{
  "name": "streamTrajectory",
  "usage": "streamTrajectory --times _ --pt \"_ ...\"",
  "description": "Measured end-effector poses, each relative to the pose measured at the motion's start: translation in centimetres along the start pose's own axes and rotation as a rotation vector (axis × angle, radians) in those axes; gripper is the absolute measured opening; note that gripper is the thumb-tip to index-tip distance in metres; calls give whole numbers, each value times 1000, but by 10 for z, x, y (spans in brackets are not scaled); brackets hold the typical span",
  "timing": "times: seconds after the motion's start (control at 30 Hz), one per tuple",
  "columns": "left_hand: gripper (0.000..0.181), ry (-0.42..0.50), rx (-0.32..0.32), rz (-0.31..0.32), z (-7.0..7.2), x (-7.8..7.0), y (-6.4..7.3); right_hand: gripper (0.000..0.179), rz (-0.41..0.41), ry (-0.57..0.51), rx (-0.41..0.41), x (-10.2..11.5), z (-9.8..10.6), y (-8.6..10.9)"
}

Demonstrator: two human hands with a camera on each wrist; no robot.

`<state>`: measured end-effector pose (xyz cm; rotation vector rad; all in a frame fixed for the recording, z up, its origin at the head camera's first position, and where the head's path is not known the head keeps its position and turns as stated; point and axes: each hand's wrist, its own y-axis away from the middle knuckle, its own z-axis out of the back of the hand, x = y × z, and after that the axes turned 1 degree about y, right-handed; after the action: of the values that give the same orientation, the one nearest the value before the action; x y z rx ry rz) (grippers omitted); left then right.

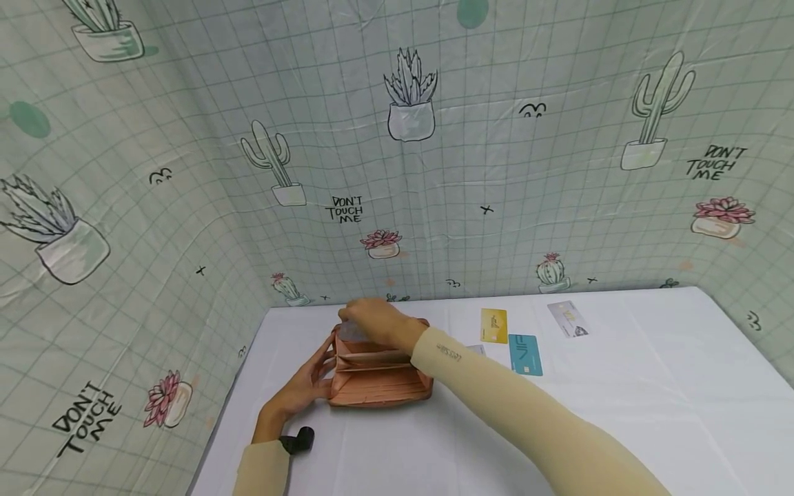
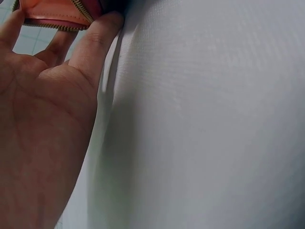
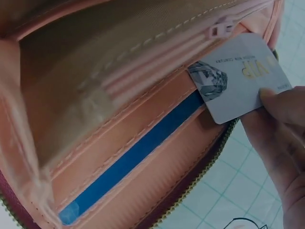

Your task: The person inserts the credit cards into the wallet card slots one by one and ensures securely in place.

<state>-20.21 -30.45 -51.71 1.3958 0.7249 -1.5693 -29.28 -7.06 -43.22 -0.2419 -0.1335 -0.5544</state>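
A salmon-pink zip wallet (image 1: 381,394) lies spread open on the white table, its pleated compartments facing up. My left hand (image 1: 305,383) grips its left side, thumb and fingers at the zip edge (image 2: 57,26). Between thumb and fingers, my right hand (image 1: 377,321) pinches a silver VIP card (image 3: 245,78) with a diamond picture. The card is tilted over the wallet's far-left corner, one edge overlapping the card slots in the right wrist view. A blue card (image 3: 138,149) shows as a strip in one slot. Beside the slots runs a zipped pocket with a pale zip pull (image 3: 221,30).
To the right of the wallet lie a yellow card (image 1: 494,326), a teal VIP card (image 1: 525,355) and a silver card (image 1: 568,319). Another grey card (image 1: 477,349) is partly hidden by the right sleeve. A cactus-print cloth (image 1: 434,172) rises behind the table.
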Motion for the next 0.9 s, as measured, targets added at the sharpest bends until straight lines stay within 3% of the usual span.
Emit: streamTrajectory --times 0.23,0.47,0.9 --pt "112 -8 14 -25 3 1 -1 27 13 30 -25 0 -1 -1" --pt "112 -20 13 -22 3 2 -2 29 -2 52 50 4 4 -6" --pt "113 -26 12 -23 2 1 -3 31 -71 122 21 13 2 -3"
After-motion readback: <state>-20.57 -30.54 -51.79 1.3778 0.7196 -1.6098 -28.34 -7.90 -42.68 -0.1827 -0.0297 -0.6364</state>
